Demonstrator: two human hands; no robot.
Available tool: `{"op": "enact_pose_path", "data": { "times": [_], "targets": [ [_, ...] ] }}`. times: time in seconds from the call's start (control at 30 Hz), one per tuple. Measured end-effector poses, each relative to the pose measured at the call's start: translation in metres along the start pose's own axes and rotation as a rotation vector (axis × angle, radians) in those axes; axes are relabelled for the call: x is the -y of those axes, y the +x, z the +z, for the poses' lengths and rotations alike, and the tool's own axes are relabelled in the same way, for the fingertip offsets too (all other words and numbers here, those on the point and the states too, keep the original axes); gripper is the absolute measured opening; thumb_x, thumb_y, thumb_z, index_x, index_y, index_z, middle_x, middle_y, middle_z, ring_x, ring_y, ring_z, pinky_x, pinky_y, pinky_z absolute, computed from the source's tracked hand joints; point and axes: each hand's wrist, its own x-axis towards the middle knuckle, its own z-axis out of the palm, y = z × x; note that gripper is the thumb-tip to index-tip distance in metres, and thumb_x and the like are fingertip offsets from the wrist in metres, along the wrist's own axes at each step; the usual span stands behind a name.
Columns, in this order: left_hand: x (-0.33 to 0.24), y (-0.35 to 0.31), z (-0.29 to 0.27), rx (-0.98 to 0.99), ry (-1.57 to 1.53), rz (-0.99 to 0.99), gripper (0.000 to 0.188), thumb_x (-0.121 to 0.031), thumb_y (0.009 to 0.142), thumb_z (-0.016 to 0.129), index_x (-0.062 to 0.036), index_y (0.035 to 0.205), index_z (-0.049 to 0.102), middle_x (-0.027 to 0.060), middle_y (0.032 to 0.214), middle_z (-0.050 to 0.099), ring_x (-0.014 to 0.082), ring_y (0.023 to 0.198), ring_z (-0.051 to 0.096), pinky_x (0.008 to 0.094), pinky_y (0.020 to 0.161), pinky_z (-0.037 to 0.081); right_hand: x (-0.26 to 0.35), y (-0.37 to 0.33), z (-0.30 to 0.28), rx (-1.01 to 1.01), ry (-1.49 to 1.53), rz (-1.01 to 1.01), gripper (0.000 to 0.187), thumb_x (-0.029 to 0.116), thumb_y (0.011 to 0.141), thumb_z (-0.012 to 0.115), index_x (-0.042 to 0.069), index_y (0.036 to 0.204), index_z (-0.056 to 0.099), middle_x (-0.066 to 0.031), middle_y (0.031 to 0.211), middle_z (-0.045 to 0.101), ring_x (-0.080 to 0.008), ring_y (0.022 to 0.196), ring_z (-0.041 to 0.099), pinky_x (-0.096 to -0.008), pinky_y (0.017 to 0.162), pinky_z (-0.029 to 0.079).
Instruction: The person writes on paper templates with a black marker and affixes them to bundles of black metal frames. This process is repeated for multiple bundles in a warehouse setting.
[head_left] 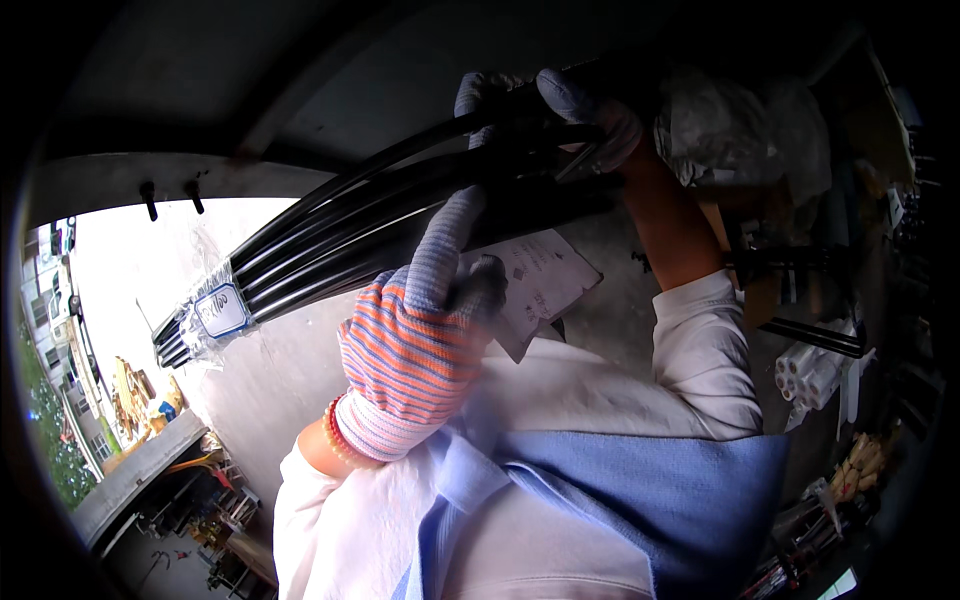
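Tubes (330,240) across both hands

Bundle slants before the torso, label (222,310) at its lower left end. Left hand (412,345): one finger straight against tubes; grip of others, cannot tell. Right hand (612,128): fingers curled round upper end. Card (545,278) beside left hand.

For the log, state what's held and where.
Right hand seems to hold the black bundle by its right part, away from the label; left hand: grip unclear.
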Motion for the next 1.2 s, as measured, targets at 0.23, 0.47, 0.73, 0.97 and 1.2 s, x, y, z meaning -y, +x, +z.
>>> {"op": "enact_pose_path", "data": {
  "times": [0.23,0.47,0.73,0.97,1.2],
  "targets": [
    [0.0,-0.013,-0.003,0.048,-0.216,-0.274,0.031,-0.014,0.071,0.062,-0.0092,0.102,0.058,0.0076,0.081,0.061,0.017,0.075,0.06,0.0248,0.066,0.046,0.055,0.026,0.083,0.305,0.337,-0.09,0.031,0.023,0.084,0.05,0.0,0.104,0.051,-0.0062,0.093,0.057,-0.0104,0.085,0.054,-0.0187,0.073,0.043],
    [0.005,-0.013,-0.003,0.067,0.205,-0.145,0.043,-0.005,0.076,0.048,-0.0127,0.118,0.048,0.0112,0.092,0.062,0.0187,0.082,0.06,0.0254,0.075,0.045,0.056,0.023,0.091,0.068,0.057,0.056,0.026,0.027,0.083,0.051,0.002,0.091,0.054,-0.0025,0.08,0.056,-0.0068,0.077,0.053,-0.0197,0.068,0.042],
    [0.001,-0.015,-0.004,-0.102,0.113,-0.017,0.045,-0.015,0.074,0.058,-0.0178,0.117,0.048,0.0091,0.077,0.062,0.0255,0.073,0.06,0.0317,0.067,0.047,0.032,0.024,0.08,-0.2,-0.389,-0.118,0.028,0.029,0.085,0.048,0.004,0.095,0.054,-0.0005,0.082,0.055,-0.0098,0.077,0.052,-0.0247,0.074,0.042],
    [-0.008,-0.005,0.0,0.022,0.418,-0.119,0.035,-0.024,0.07,0.062,-0.0082,0.1,0.056,0.0087,0.074,0.061,0.025,0.067,0.06,0.033,0.061,0.048,-0.004,0.023,0.052,-0.286,-0.911,-0.522,0.035,0.021,0.08,0.054,0.005,0.111,0.048,-0.0088,0.098,0.056,-0.018,0.088,0.057,-0.0262,0.077,0.046],
    [-0.017,0.004,0.0,0.026,0.216,-0.255,0.036,-0.02,0.074,0.056,-0.0107,0.108,0.051,0.0087,0.071,0.061,0.024,0.062,0.059,0.0341,0.057,0.048,0.003,0.006,0.053,-0.323,-1.194,-0.475,0.041,0.013,0.078,0.054,0.005,0.116,0.042,-0.0094,0.103,0.056,-0.0178,0.087,0.058,-0.0276,0.074,0.048]
  ]
}}
